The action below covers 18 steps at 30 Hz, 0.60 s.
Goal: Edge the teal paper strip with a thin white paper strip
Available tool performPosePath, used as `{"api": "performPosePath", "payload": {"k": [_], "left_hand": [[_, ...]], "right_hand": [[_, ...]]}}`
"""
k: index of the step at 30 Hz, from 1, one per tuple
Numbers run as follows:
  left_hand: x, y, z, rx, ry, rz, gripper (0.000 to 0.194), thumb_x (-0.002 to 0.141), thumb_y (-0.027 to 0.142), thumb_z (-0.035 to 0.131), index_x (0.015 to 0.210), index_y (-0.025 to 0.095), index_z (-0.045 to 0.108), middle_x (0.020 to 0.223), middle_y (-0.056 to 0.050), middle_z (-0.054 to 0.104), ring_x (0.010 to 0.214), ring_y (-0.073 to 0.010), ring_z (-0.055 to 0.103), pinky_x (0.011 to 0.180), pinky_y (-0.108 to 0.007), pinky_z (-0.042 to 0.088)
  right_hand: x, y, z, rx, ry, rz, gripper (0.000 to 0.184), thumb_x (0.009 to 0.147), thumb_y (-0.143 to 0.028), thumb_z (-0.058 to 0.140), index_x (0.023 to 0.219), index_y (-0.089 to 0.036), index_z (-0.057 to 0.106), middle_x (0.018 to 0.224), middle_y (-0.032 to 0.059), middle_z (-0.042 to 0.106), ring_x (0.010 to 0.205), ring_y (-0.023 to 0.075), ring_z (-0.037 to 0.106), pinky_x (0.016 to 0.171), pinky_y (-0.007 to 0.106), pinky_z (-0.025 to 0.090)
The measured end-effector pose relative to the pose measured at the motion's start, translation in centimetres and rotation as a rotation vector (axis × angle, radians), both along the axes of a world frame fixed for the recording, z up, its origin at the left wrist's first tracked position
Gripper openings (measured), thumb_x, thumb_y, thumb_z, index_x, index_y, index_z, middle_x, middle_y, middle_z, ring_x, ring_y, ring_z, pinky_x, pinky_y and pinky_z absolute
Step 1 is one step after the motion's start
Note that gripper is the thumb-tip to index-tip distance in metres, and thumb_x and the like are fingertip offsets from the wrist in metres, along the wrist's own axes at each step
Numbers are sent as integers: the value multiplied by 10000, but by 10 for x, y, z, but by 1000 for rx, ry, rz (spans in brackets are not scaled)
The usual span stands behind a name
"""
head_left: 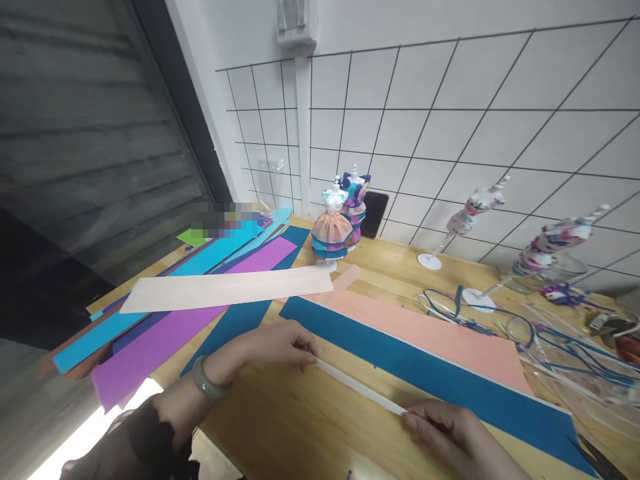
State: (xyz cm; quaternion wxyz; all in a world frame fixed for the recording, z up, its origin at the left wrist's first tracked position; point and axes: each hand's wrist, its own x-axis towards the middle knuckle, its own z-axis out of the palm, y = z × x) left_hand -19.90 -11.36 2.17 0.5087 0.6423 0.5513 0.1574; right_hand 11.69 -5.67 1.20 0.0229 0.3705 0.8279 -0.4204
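Between my two hands a narrow white strip (360,387) is stretched above the wooden table (295,420). My left hand (287,343) pinches its far-left end, thumb and fingers closed. At the other end my right hand (450,430) grips it the same way. Whether the strip is paper, ribbon or tape I cannot tell. Just beyond it lies a long dark blue strip (425,380), with a peach strip (430,330) along its far side. A pale cream strip (230,290) rests across several coloured strips to the left.
Two dressed miniature dress forms (331,230) stand at the back. Farther right, two patterned dress forms (470,210) lean in view. Tangled thin cords (540,340) lie on the right, scissors (595,457) at the lower right. A purple strip (165,340) overhangs the table's left edge.
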Motion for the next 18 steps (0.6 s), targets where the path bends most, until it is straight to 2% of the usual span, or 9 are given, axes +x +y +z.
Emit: {"api": "performPosePath", "payload": {"k": [3,6,11,14,18], "left_hand": [[-13,4,-1,-23,-12,56,202,793,347,524,826,183,636,715,-10,650,666,-138,603,611,-219,442],[-26,8,-1,-34,-15,113,204,790,357,519,820,182,620,711,-2,629,656,-132,582,592,-216,430],[-46,13,-6,73,54,170,202,781,357,516,778,182,618,718,11,592,657,-119,521,574,-208,384],[-52,16,-13,102,114,205,224,767,370,518,769,173,624,700,9,576,626,-117,495,553,-212,372],[-50,23,-20,170,186,261,244,756,379,509,765,162,619,745,-14,584,671,-139,511,583,-230,385]], "right_hand": [[-2,4,-3,-26,27,-39,452,870,-525,337,631,-197,536,628,-1,567,630,144,517,550,197,378],[-5,7,-7,29,72,-150,436,840,-545,373,647,-206,568,647,0,583,639,151,534,546,201,385],[-9,12,-5,72,113,-226,398,835,-527,386,675,-226,591,714,-1,609,681,151,565,587,204,413],[-4,21,-8,85,54,-247,382,844,-517,389,728,-226,608,749,6,621,703,154,565,595,205,423],[8,37,-21,151,-1,-285,393,829,-533,408,720,-206,596,703,14,616,665,162,553,565,215,436]]}}
